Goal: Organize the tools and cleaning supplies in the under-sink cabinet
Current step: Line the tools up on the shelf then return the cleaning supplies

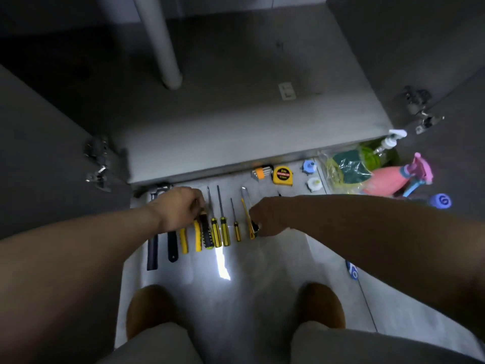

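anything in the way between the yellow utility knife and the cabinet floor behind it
Nothing visible. The right hand holds the handle end of the utility knife on the tiles, and the cabinet floor beyond it is bare up front. Only the drain pipe stands at its back left.

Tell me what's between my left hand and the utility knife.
Head view: three yellow-and-black screwdrivers lie side by side between the left hand and the utility knife.
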A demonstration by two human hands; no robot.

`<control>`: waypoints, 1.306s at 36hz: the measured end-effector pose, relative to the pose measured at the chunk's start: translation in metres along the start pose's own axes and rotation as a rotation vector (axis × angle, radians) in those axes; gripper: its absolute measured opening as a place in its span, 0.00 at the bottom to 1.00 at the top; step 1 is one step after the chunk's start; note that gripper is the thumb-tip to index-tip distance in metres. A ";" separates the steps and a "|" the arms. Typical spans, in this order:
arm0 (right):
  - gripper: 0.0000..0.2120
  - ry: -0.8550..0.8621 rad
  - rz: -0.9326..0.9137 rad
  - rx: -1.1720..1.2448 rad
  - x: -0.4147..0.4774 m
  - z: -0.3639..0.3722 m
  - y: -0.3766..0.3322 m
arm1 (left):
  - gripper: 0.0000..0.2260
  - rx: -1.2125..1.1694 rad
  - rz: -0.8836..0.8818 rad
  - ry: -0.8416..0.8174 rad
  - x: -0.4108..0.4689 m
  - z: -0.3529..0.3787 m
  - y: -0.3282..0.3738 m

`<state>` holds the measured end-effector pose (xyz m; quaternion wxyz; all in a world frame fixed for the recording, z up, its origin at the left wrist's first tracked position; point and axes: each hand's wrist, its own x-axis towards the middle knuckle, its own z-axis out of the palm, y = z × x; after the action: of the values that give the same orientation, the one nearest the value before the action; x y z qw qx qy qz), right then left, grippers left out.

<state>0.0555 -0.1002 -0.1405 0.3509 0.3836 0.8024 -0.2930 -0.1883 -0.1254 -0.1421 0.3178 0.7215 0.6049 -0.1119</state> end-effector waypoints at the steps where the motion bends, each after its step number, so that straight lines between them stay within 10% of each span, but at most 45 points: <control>1: 0.19 0.028 0.001 -0.014 -0.001 -0.007 -0.009 | 0.08 -0.004 -0.030 -0.010 -0.004 -0.005 -0.004; 13: 0.13 0.146 -0.073 0.077 0.039 0.004 -0.086 | 0.27 -0.415 -0.654 0.010 -0.024 0.059 -0.047; 24: 0.11 0.228 -0.156 0.047 0.073 0.006 -0.075 | 0.24 -0.431 -1.010 0.103 -0.003 0.109 -0.068; 34: 0.09 0.097 -0.063 0.049 0.068 -0.004 -0.068 | 0.20 -0.530 -0.964 0.027 -0.007 0.104 -0.071; 47: 0.20 -0.102 -0.081 0.244 0.057 -0.037 -0.091 | 0.09 -1.307 -0.919 -0.251 -0.042 0.065 -0.019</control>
<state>-0.0579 -0.0981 -0.1455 0.3301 0.3753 0.7567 -0.4215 -0.2020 -0.1965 -0.1759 0.6633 0.0512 0.7438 0.0648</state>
